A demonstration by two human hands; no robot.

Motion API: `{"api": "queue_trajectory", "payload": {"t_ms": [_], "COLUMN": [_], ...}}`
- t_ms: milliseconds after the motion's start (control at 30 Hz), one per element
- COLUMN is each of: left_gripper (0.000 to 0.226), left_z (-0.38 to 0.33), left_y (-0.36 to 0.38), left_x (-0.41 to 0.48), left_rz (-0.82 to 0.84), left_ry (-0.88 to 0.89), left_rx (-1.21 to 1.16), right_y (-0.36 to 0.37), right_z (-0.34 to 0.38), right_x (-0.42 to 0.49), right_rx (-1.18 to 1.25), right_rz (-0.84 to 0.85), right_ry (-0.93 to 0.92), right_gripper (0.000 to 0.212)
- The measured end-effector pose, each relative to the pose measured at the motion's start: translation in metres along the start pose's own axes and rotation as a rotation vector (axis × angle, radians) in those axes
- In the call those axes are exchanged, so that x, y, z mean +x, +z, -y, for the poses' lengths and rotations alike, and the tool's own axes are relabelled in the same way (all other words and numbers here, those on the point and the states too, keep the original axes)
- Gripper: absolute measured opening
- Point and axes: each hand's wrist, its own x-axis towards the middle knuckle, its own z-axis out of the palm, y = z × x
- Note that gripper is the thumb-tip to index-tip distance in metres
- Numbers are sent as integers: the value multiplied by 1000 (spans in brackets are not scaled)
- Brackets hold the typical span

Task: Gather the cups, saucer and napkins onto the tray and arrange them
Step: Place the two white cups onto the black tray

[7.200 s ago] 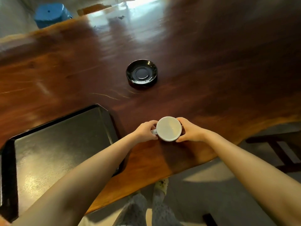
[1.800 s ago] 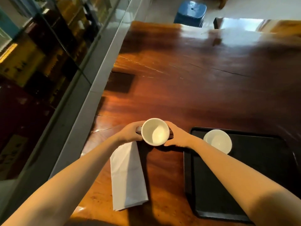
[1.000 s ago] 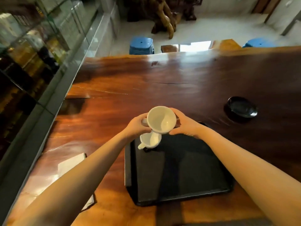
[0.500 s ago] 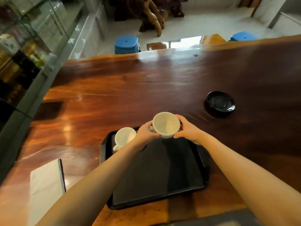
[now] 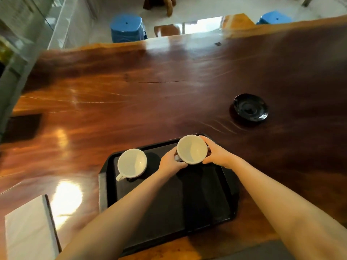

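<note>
A black tray (image 5: 197, 209) lies on the wooden table in front of me. One white cup (image 5: 131, 163) stands in its far left corner, handle toward me. I hold a second white cup (image 5: 191, 149) over the tray's far right corner, my left hand (image 5: 171, 163) on its left side and my right hand (image 5: 216, 153) on its right side. Whether this cup touches the tray I cannot tell. A black saucer (image 5: 250, 107) sits on the table beyond the tray, to the right. White folded napkins (image 5: 28, 228) lie at the near left.
The long wooden table (image 5: 150, 91) stretches away from me. Two blue stools (image 5: 128, 28) stand past its far edge. A glass wall or cabinet (image 5: 22, 25) runs along the left side. The near table edge is at the bottom right.
Both hands have carried the second cup from the left of the table, near the napkins, over to the tray and lowered it at the far right corner. My view has swung right.
</note>
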Motion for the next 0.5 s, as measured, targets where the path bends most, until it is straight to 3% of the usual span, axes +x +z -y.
{"api": "queue_trajectory", "payload": {"t_ms": [133, 300, 400, 500], "left_gripper": [70, 70, 63, 69], "left_z": [0, -4, -9, -20], "left_y": [-1, -8, -14, -27], "left_x": [1, 4, 6, 10], "left_rz": [19, 80, 114, 132], "left_ry": [-26, -42, -71, -92], "left_rx": [22, 79, 101, 126], "right_y": [-5, -7, -13, -26], "right_z": [-1, -3, -1, 7], "right_x": [4, 8, 9, 5], "right_rx": [-48, -103, -150, -236], "right_rz": [23, 17, 11, 43], "right_ry": [16, 19, 87, 156], "right_gripper": [101, 97, 97, 90]}}
